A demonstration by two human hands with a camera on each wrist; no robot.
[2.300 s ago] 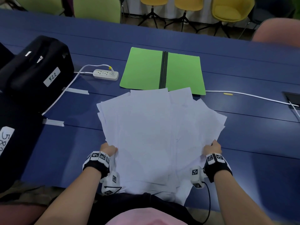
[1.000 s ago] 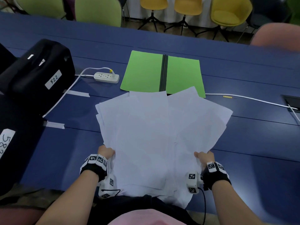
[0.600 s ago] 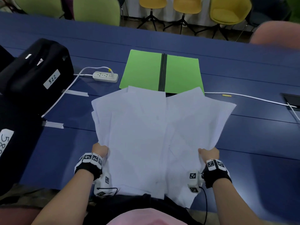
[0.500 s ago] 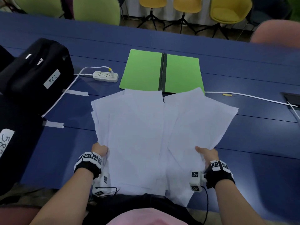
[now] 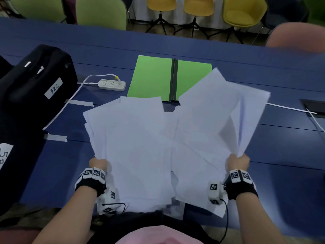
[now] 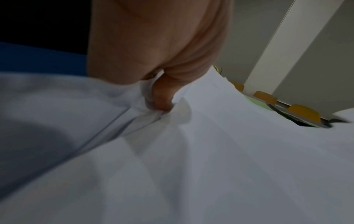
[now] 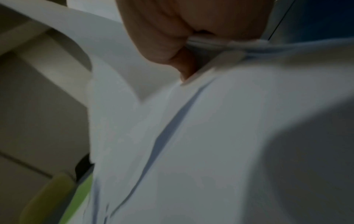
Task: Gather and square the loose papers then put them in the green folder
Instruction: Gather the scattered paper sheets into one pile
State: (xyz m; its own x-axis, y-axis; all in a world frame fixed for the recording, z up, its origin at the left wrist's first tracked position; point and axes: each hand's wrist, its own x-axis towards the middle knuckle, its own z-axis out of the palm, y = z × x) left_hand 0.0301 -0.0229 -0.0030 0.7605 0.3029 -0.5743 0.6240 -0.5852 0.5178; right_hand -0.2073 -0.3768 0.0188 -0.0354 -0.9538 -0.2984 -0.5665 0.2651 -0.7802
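A fanned, uneven spread of white papers [image 5: 149, 147] fills the near middle of the blue table [image 5: 281, 182]. My left hand [image 5: 99, 163] pinches the left edge of the papers [image 6: 210, 159], thumb on top. My right hand [image 5: 239, 162] grips the right part of the papers [image 7: 220, 136] and holds it raised and tilted, its sheets fanning apart. The green folder [image 5: 153, 78] lies open and flat beyond the papers; the lifted sheets cover its right half's near corner.
A black bag [image 5: 37, 81] with a "522" label sits at the left. A white power strip [image 5: 112, 84] and its cable lie left of the folder. Another white cable [image 5: 290, 108] runs to a table socket at right. Chairs stand behind the table.
My right hand has moved right and up, lifting its share of the papers so they tilt and splay over the folder's right half. The left hand has stayed on the left edge.
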